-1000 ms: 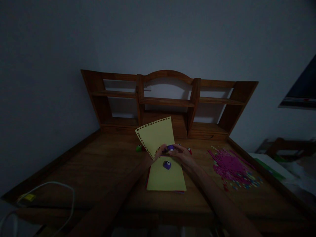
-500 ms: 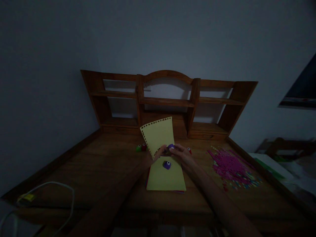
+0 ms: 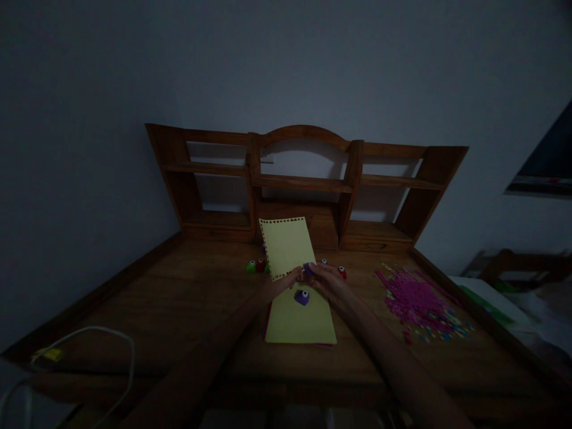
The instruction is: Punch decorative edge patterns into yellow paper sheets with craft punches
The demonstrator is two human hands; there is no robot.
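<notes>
The left hand (image 3: 290, 279) is pinching the lower edge of the yellow sheet (image 3: 288, 247) in its grip, while the right hand (image 3: 328, 279) is closing its grip around a small purple piece (image 3: 308, 269) at the sheet's lower right corner. Relative to the earlier frames, the sheet is standing straighter: its upper left corner is now sitting farther to the person's right, its top edge is running more nearly level, and more of its perforated lower edge is showing beside the left hand. The perforations are lining the top, left and lower edges. The right fingers are now covering more of the purple piece. Behind the sheet's left edge, a purple spot (image 3: 264, 247) is coming into view. A second, eye-marked purple figure (image 3: 302, 297) is resting unchanged on the yellow paper stack (image 3: 300, 325), below the hands. A green figure (image 3: 251, 267) and a dark red figure (image 3: 260, 265) are lying side by side left of the sheet, and a bright red figure (image 3: 342, 272) is lying just beyond the right hand. Farther right, a pile of pink strips (image 3: 413, 295) is spreading over the desk (image 3: 187, 286).
</notes>
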